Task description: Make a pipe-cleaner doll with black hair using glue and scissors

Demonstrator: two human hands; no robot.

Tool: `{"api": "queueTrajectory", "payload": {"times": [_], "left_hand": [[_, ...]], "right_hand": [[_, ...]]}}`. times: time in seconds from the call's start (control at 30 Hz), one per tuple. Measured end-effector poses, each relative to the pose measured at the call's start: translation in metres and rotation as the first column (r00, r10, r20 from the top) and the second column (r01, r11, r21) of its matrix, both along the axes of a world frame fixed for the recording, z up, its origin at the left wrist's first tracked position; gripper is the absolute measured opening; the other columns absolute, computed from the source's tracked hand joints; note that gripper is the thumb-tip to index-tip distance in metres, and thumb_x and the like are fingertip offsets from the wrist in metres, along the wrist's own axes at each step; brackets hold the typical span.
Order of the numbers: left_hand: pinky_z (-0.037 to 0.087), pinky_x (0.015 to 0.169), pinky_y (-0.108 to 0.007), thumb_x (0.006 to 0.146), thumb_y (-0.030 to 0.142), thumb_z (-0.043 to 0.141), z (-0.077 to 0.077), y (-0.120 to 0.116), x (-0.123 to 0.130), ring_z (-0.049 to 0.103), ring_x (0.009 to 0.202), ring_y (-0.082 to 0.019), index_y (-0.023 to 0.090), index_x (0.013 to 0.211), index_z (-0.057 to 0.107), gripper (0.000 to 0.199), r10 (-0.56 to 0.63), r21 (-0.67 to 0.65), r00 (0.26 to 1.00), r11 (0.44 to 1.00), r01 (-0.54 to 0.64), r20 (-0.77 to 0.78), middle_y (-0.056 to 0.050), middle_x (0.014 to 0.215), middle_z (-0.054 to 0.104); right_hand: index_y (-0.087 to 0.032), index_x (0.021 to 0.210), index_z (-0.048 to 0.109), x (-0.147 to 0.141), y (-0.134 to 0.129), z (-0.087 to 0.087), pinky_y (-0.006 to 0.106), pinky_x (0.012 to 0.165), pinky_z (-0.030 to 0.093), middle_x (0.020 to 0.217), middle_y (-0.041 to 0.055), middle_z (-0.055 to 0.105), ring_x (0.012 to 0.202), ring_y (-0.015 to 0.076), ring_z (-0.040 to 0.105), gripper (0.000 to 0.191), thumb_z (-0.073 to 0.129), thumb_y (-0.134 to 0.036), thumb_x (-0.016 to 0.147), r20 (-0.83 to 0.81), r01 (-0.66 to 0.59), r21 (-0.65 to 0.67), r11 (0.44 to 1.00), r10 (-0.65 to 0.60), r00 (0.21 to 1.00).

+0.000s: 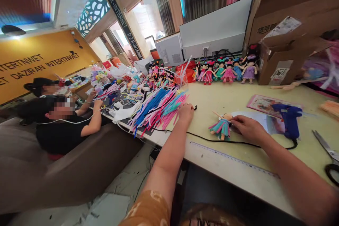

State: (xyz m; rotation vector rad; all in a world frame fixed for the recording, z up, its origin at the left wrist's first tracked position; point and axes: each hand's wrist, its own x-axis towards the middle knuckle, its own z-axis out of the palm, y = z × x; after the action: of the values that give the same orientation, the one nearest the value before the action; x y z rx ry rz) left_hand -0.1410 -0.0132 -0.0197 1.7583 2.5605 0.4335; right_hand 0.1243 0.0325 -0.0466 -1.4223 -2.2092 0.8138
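My right hand (247,127) pinches a small doll (221,127) by its side, just above the table. The doll has a pale head and a dress of teal, pink and purple strips; a thin peach stick-like piece points out by its head. Further left, my left hand (186,113) is closed at the right edge of a pile of pipe cleaners (159,107) in blue, pink, white and teal. A small black curled piece (195,107) pokes out at its fingertips. Most of what those fingers hold is hidden.
A blue glue gun (288,118) stands right of the doll, its black cord (212,140) running along the front. Scissors (328,148) and a ruler (233,159) lie nearby. Finished dolls (229,72) line the back beside a cardboard box (278,56). Two people (63,123) sit at left.
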Motion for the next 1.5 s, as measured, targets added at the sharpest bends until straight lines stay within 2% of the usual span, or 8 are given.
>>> {"api": "queueTrajectory", "payload": {"times": [0.3, 0.53, 0.7, 1.0, 1.2, 1.33, 1.4, 1.5], "left_hand": [[0.035, 0.088, -0.035, 0.093, 0.026, 0.040, 0.022, -0.006, -0.013, 0.060, 0.097, -0.022, 0.022, 0.105, 0.062, 0.025, 0.041, 0.140, 0.999, 0.989, -0.041, 0.004, -0.009, 0.100, 0.069], [0.038, 0.090, -0.041, 0.091, 0.029, 0.046, 0.051, -0.032, -0.084, 0.055, 0.110, -0.028, 0.021, 0.109, 0.061, 0.025, 0.219, 0.054, 0.951, 0.976, -0.213, -0.219, -0.012, 0.115, 0.064], [0.041, 0.089, -0.038, 0.090, 0.022, 0.042, 0.058, -0.065, -0.124, 0.058, 0.107, -0.026, 0.020, 0.105, 0.062, 0.025, 0.243, -0.070, 0.920, 0.958, -0.277, -0.307, -0.012, 0.111, 0.064], [0.042, 0.083, -0.030, 0.087, 0.015, 0.044, 0.060, -0.087, -0.138, 0.061, 0.101, -0.022, 0.019, 0.108, 0.062, 0.028, 0.201, -0.047, 0.941, 0.974, -0.221, -0.272, -0.010, 0.108, 0.067], [0.041, 0.077, -0.031, 0.088, 0.025, 0.043, 0.078, -0.096, -0.144, 0.062, 0.092, -0.023, 0.021, 0.094, 0.066, 0.024, 0.284, 0.130, 0.930, 0.957, -0.260, -0.232, -0.009, 0.097, 0.069], [0.041, 0.071, -0.029, 0.083, 0.031, 0.051, 0.089, -0.102, -0.157, 0.062, 0.081, -0.021, 0.020, 0.081, 0.064, 0.018, 0.366, 0.252, 0.930, 0.905, -0.344, -0.044, -0.006, 0.082, 0.068], [0.041, 0.064, -0.027, 0.078, 0.032, 0.055, 0.091, -0.104, -0.164, 0.059, 0.067, -0.017, 0.019, 0.075, 0.062, 0.015, 0.347, 0.290, 0.921, 0.876, -0.385, 0.175, -0.003, 0.072, 0.065], [0.037, 0.050, -0.023, 0.073, 0.032, 0.055, 0.092, -0.108, -0.169, 0.048, 0.049, -0.010, 0.018, 0.071, 0.056, 0.015, 0.257, 0.319, 0.825, 0.832, -0.454, 0.503, 0.001, 0.062, 0.057]], "right_hand": [[-0.026, 0.085, 0.068, 0.002, 0.001, -0.002, 0.032, 0.062, 0.043, 0.080, 0.0029, 0.072, 0.074, 0.0234, 0.064, 0.028, 0.048, -0.045, 0.078, 0.000, 0.007, -0.050, 0.999, -0.007, 1.000], [-0.027, 0.083, 0.068, 0.001, 0.000, -0.002, 0.034, 0.062, 0.043, 0.080, 0.0044, 0.072, 0.075, 0.0263, 0.063, 0.024, 0.051, -0.043, 0.080, -0.022, -0.005, -0.019, 1.000, 0.004, 1.000], [-0.029, 0.082, 0.069, 0.000, 0.002, -0.005, 0.035, 0.060, 0.042, 0.080, 0.0043, 0.072, 0.073, 0.0276, 0.063, 0.022, 0.053, -0.044, 0.080, -0.032, 0.013, -0.007, 1.000, -0.014, 0.999], [-0.027, 0.089, 0.068, -0.001, -0.003, 0.007, 0.034, 0.065, 0.042, 0.085, 0.0046, 0.072, 0.079, 0.0264, 0.063, 0.026, 0.050, -0.044, 0.082, 0.031, 0.027, -0.099, 0.995, -0.024, 0.999], [-0.027, 0.087, 0.068, -0.001, 0.000, 0.000, 0.035, 0.066, 0.042, 0.086, 0.0057, 0.071, 0.079, 0.0277, 0.063, 0.023, 0.050, -0.042, 0.083, 0.001, 0.010, -0.079, 0.997, -0.010, 1.000], [-0.026, 0.090, 0.068, 0.000, 0.000, -0.001, 0.035, 0.067, 0.041, 0.088, 0.0067, 0.071, 0.080, 0.0278, 0.062, 0.026, 0.049, -0.043, 0.084, 0.017, -0.005, -0.074, 0.997, 0.007, 1.000], [-0.026, 0.092, 0.068, 0.000, -0.001, 0.001, 0.034, 0.067, 0.041, 0.091, 0.0067, 0.071, 0.081, 0.0271, 0.062, 0.029, 0.048, -0.044, 0.084, 0.035, -0.009, -0.071, 0.997, 0.012, 0.999], [-0.026, 0.096, 0.068, 0.000, -0.002, 0.005, 0.033, 0.068, 0.041, 0.096, 0.0066, 0.071, 0.084, 0.0265, 0.062, 0.033, 0.045, -0.046, 0.084, 0.077, 0.000, -0.078, 0.997, 0.006, 0.997]]}}
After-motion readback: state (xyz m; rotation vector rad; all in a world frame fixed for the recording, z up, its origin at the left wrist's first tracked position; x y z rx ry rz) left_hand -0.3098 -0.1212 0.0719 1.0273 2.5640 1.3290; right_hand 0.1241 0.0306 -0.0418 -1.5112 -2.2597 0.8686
